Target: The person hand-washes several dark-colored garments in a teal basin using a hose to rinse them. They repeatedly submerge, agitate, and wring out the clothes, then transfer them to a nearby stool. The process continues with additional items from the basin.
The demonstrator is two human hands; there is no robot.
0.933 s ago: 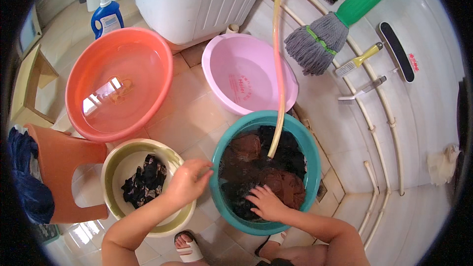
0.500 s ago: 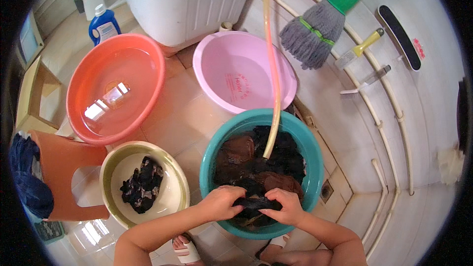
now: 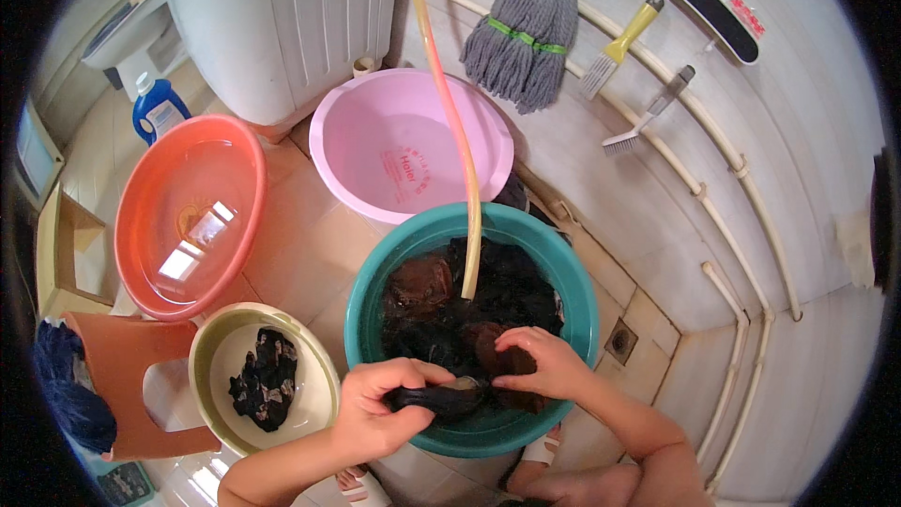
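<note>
A teal basin (image 3: 572, 282) full of water holds several dark wet clothes (image 3: 497, 300). My left hand (image 3: 380, 404) and my right hand (image 3: 540, 361) both grip one dark wet garment (image 3: 436, 399) at the basin's near edge, just above the water. A yellowish hose (image 3: 450, 122) hangs down into the basin from above. To the left, a cream basin (image 3: 211, 343) holds a wrung dark cloth (image 3: 265, 377).
A pink empty basin (image 3: 404, 145) and an orange basin with water (image 3: 188, 216) stand on the tiled floor. A white washing machine (image 3: 282, 19), blue detergent bottle (image 3: 155, 113), grey mop (image 3: 521, 33), brushes (image 3: 615, 52), an orange stool (image 3: 127, 376) and a floor drain (image 3: 621, 341) surround them.
My left hand came off the cream basin's rim and joined my right hand in the teal basin. Both hands now hold one dark garment. The view has shifted slightly.
</note>
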